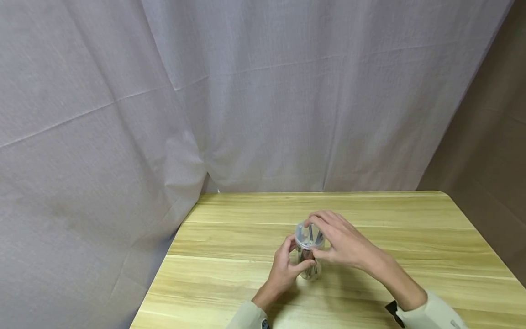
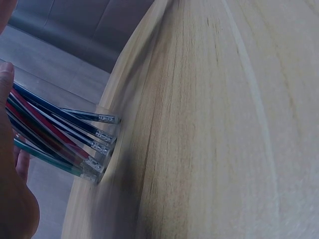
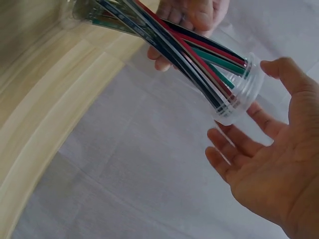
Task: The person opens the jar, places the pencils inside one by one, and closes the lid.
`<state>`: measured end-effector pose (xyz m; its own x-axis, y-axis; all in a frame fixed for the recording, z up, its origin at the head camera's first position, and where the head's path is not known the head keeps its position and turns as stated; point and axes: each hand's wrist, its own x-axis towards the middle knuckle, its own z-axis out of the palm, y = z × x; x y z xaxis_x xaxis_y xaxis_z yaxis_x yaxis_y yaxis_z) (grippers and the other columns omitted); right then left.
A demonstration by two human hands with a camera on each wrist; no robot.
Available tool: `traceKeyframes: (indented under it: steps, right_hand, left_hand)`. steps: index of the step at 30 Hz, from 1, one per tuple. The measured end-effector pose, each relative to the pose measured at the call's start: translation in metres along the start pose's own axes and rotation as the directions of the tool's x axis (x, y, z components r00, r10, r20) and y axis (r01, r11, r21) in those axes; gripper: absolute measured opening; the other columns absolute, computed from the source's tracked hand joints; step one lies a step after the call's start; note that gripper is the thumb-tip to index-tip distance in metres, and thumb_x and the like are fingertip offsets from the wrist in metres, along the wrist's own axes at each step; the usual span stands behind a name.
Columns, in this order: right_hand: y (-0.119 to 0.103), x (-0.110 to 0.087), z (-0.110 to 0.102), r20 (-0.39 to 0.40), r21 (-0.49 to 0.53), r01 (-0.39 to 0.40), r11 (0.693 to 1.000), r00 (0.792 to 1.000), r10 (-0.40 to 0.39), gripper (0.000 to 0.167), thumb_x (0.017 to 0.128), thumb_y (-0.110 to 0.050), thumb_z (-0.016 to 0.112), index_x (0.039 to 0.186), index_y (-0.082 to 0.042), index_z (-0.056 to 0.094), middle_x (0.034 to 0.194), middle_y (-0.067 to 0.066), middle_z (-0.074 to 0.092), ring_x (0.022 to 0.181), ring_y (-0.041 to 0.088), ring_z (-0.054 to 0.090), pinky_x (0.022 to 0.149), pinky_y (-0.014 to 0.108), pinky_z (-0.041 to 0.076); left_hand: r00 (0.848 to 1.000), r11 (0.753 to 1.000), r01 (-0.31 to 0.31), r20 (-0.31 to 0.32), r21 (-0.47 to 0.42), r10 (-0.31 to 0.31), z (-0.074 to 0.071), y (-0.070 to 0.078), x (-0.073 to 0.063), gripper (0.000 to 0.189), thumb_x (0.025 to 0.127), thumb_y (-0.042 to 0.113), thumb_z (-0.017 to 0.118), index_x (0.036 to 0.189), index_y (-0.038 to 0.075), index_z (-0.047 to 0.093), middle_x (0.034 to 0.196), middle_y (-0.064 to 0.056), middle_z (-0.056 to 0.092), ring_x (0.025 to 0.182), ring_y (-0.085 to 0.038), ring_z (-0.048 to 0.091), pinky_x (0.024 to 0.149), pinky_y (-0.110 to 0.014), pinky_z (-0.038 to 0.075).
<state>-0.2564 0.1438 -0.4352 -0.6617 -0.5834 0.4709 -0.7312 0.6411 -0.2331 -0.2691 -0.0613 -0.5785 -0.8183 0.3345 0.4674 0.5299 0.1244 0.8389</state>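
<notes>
A clear plastic jar [image 1: 311, 273] stands upright on the wooden table, with several pencils [image 3: 174, 50] in dark, red and green leaning inside. Metal pencil ends [image 2: 99, 148] point down to its base in the left wrist view. My left hand [image 1: 283, 266] grips the jar's body, thumb on the near side and fingers round the far side. On the jar's mouth sits a translucent lid [image 3: 252, 89]. My right hand [image 1: 343, 241] holds the lid's rim from above, with the thumb on one side and the curved fingers on the other.
The light wooden table [image 1: 230, 228] extends around the jar, its left edge near the left forearm. A grey curtain [image 1: 263, 114] hangs behind and at the left. A brown surface [image 1: 485, 151] rises at the right.
</notes>
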Motion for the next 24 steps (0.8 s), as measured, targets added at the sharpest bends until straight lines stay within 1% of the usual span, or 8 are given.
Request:
traceKeyframes:
  steps: [2, 4, 9, 13, 16, 19, 21, 24]
  right_hand:
    - [-0.0003, -0.0005, 0.0013, -0.017, -0.024, -0.014, 1.000, 1.000, 0.014, 0.052, 0.079, -0.029, 0.092, 0.121, -0.013, 0.068, 0.128, 0.007, 0.065, 0.119, 0.029, 0.062, 0.100, 0.057, 0.054]
    - [-0.0005, -0.0014, 0.0016, -0.026, -0.041, -0.022, 0.999, 0.999, 0.020, 0.056, 0.080, -0.034, 0.092, 0.125, -0.013, 0.067, 0.133, 0.010, 0.063, 0.122, 0.031, 0.061, 0.100, 0.059, 0.054]
    - [0.0004, -0.0015, -0.0008, -0.011, -0.018, 0.018, 1.000, 1.000, -0.018, 0.065, 0.077, -0.025, 0.088, 0.136, -0.011, 0.064, 0.149, 0.017, 0.057, 0.137, 0.041, 0.054, 0.110, 0.068, 0.044]
    - [0.0006, -0.0005, -0.0005, 0.003, -0.006, 0.030, 1.000, 1.000, -0.030, 0.060, 0.076, -0.019, 0.086, 0.132, -0.010, 0.066, 0.138, 0.011, 0.066, 0.133, 0.038, 0.058, 0.111, 0.067, 0.043]
    - [-0.0001, 0.0001, 0.0012, -0.016, -0.037, 0.002, 0.999, 1.000, -0.002, 0.055, 0.080, -0.028, 0.090, 0.127, -0.011, 0.067, 0.127, 0.008, 0.068, 0.123, 0.033, 0.063, 0.105, 0.062, 0.050]
    - [-0.0008, -0.0004, 0.0029, -0.037, -0.082, -0.030, 0.996, 0.999, 0.027, 0.061, 0.082, -0.042, 0.091, 0.127, -0.010, 0.067, 0.125, 0.010, 0.067, 0.116, 0.032, 0.064, 0.100, 0.058, 0.053]
    - [-0.0010, -0.0013, 0.0029, -0.036, -0.093, -0.042, 0.995, 0.999, 0.039, 0.069, 0.083, -0.048, 0.090, 0.132, -0.008, 0.065, 0.131, 0.013, 0.065, 0.121, 0.035, 0.062, 0.102, 0.060, 0.052]
    - [-0.0004, -0.0027, 0.0006, -0.015, -0.059, -0.036, 0.998, 0.999, 0.035, 0.072, 0.083, -0.041, 0.089, 0.140, -0.007, 0.060, 0.144, 0.017, 0.060, 0.133, 0.040, 0.056, 0.109, 0.066, 0.046]
  left_hand:
    - [1.000, 1.000, 0.002, 0.002, -0.004, -0.002, -0.0001, 0.0003, -0.0002, 0.075, 0.091, 0.018, 0.086, 0.154, 0.010, 0.045, 0.149, 0.000, 0.060, 0.135, -0.021, 0.058, 0.118, -0.044, 0.044]
    - [1.000, 1.000, 0.007, 0.001, -0.006, -0.007, -0.0001, 0.0004, -0.0001, 0.074, 0.091, 0.018, 0.086, 0.153, 0.009, 0.046, 0.148, -0.001, 0.061, 0.135, -0.022, 0.059, 0.118, -0.045, 0.044]
    - [1.000, 1.000, -0.001, 0.002, 0.006, 0.001, -0.0004, 0.0000, 0.0007, 0.076, 0.090, 0.015, 0.087, 0.152, 0.002, 0.045, 0.148, -0.004, 0.061, 0.135, -0.022, 0.058, 0.118, -0.044, 0.045]
    - [1.000, 0.999, -0.030, 0.000, 0.019, 0.030, -0.0005, -0.0010, 0.0009, 0.076, 0.089, 0.012, 0.087, 0.152, 0.002, 0.045, 0.146, -0.005, 0.063, 0.134, -0.023, 0.059, 0.117, -0.045, 0.046]
    - [1.000, 1.000, -0.016, -0.001, 0.004, 0.016, -0.0006, -0.0002, 0.0008, 0.074, 0.090, 0.015, 0.087, 0.152, 0.009, 0.046, 0.145, -0.003, 0.063, 0.134, -0.022, 0.060, 0.117, -0.045, 0.045]
    - [1.000, 1.000, 0.012, -0.002, -0.018, -0.012, -0.0007, 0.0012, 0.0009, 0.073, 0.091, 0.018, 0.086, 0.152, 0.013, 0.047, 0.145, -0.001, 0.063, 0.134, -0.021, 0.060, 0.118, -0.045, 0.044]
    - [1.000, 1.000, 0.022, -0.001, -0.023, -0.022, -0.0006, 0.0020, 0.0012, 0.072, 0.091, 0.018, 0.086, 0.152, 0.013, 0.047, 0.146, -0.001, 0.063, 0.134, -0.021, 0.060, 0.118, -0.044, 0.044]
    - [1.000, 1.000, 0.018, 0.000, -0.018, -0.018, -0.0006, 0.0024, 0.0016, 0.073, 0.090, 0.015, 0.087, 0.152, 0.010, 0.047, 0.146, -0.002, 0.063, 0.134, -0.021, 0.060, 0.118, -0.045, 0.044]
